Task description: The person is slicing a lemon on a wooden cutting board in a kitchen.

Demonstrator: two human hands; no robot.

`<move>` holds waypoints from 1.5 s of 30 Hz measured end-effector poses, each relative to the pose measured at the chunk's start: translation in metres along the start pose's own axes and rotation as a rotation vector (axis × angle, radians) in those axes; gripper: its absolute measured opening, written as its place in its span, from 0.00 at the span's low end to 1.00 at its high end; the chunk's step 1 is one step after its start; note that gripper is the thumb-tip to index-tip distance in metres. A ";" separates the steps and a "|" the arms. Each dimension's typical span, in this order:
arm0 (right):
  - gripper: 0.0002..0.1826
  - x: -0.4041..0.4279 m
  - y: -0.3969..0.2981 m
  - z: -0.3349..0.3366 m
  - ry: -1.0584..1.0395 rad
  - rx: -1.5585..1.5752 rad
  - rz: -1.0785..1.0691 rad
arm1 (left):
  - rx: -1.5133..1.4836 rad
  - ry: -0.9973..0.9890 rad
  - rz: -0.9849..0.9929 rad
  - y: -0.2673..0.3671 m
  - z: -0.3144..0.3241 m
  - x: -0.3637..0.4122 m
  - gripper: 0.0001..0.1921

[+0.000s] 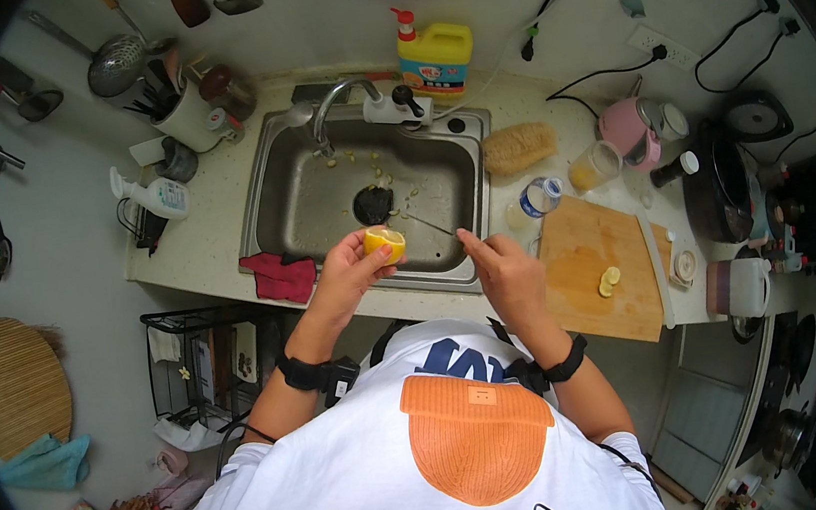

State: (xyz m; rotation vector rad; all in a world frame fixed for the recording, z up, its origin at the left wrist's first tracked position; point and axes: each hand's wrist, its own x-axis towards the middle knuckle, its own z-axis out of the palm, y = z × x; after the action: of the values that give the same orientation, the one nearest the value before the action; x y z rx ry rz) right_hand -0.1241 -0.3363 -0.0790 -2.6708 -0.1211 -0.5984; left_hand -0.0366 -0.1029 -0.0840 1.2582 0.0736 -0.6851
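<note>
My left hand [341, 278] holds a cut lemon half [386, 248] over the front of the steel sink [297, 207], its pale cut face turned up and away from me. Between the fingers of my right hand [510, 273] is a thin metal tool [428, 223]; its tip points left, apart from the lemon. Exactly what tool it is I cannot tell. Several small yellowish bits [376, 172], possibly seeds, are scattered on the sink floor around the dark drain [373, 204]. Small lemon pieces [609, 281] lie on the wooden cutting board [573, 244] at my right.
A curved faucet [330, 101] reaches over the sink's back left. A red cloth [282, 277] lies at the front left rim. Right of the sink are a loofah [519, 147], a clear plastic bottle [541, 197], a jar [594, 166] and a pink kettle [627, 128]. Behind stands a yellow jug [437, 55].
</note>
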 end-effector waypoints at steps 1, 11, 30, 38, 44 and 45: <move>0.16 0.001 0.005 0.002 0.000 0.066 0.057 | -0.115 -0.051 -0.100 0.003 0.000 -0.003 0.22; 0.14 0.010 -0.010 -0.015 -0.038 0.358 0.126 | -0.085 -0.097 0.145 0.005 -0.006 -0.015 0.34; 0.17 0.011 -0.026 -0.041 0.060 0.295 -0.075 | 0.363 0.015 0.627 0.014 0.010 -0.024 0.33; 0.16 0.009 -0.028 -0.045 0.045 0.284 -0.062 | 0.539 0.097 0.749 0.012 0.014 -0.025 0.33; 0.16 0.006 -0.030 -0.045 0.043 0.293 -0.054 | 0.647 0.140 0.803 0.008 0.012 -0.023 0.33; 0.16 0.005 -0.030 -0.045 0.043 0.293 -0.053 | 0.675 0.141 0.821 0.008 0.012 -0.023 0.32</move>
State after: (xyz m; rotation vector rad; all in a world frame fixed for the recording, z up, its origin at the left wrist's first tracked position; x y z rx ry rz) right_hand -0.1422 -0.3271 -0.0284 -2.3762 -0.2483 -0.6040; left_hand -0.0550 -0.1021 -0.0641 1.8026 -0.5757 0.1228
